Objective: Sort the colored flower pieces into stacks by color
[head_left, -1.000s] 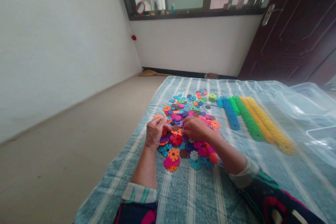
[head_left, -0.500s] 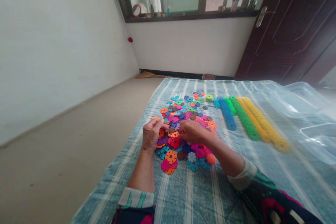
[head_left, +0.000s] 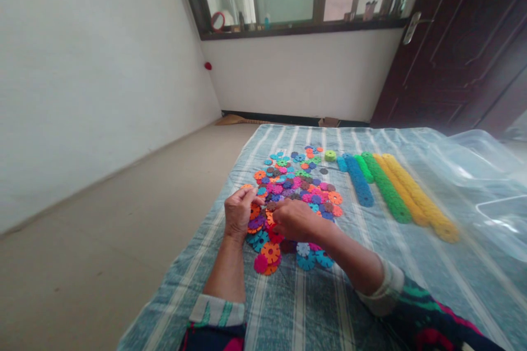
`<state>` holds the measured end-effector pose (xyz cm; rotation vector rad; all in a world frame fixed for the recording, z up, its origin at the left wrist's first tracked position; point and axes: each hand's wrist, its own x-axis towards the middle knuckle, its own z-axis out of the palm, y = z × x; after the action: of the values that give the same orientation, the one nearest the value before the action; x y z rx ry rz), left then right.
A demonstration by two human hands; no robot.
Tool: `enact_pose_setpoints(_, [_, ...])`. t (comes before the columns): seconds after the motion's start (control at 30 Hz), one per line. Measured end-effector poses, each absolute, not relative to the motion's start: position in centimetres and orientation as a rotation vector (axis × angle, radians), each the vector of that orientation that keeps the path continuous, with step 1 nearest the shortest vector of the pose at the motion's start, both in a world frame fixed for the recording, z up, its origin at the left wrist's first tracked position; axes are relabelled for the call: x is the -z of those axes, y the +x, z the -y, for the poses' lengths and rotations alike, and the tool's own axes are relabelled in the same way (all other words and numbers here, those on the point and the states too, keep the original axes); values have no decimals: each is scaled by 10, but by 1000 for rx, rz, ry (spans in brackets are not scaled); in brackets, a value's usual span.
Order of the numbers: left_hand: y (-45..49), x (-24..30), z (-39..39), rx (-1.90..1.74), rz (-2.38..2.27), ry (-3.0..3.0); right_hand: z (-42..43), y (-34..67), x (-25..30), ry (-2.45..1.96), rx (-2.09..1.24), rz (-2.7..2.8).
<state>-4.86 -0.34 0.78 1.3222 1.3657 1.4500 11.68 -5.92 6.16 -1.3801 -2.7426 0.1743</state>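
Observation:
Notched plastic discs in orange, pink, purple, blue and other colours form a loose pile (head_left: 288, 192) on the striped cloth. At its left edge is my left hand (head_left: 239, 211), thumb and fingertips pinched beside a blue disc; whatever lies between them is too small to make out. My right hand (head_left: 294, 219) reaches over the middle of the pile with its fingers bent down among orange and red discs. The back of that hand hides its fingertips and anything in them.
Right of the pile lie long rows of stacked discs: a blue row (head_left: 359, 180), a green row (head_left: 386, 189) and yellow rows (head_left: 424, 197). A short lime stack (head_left: 330, 156) stands near them. Clear plastic boxes (head_left: 465, 159) rest at the far right. The striped cloth (head_left: 263, 312) covers the surface.
My right hand has moved slightly left and down over the pile, closer to my left hand. The left hand keeps its pinch in nearly the same place. The view has shifted a little.

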Motion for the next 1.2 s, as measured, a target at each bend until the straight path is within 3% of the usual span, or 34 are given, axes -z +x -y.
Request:
enact_pose_setpoints(0.9, [-46, -9, 0, -1480, -1425, 1224, 90, 98, -66, -1230, -85, 2805])
enact_pose_setpoints(1.2, [-47, -4, -2, -1480, -1426, 1285, 104, 156, -34, -1600, -17, 2435])
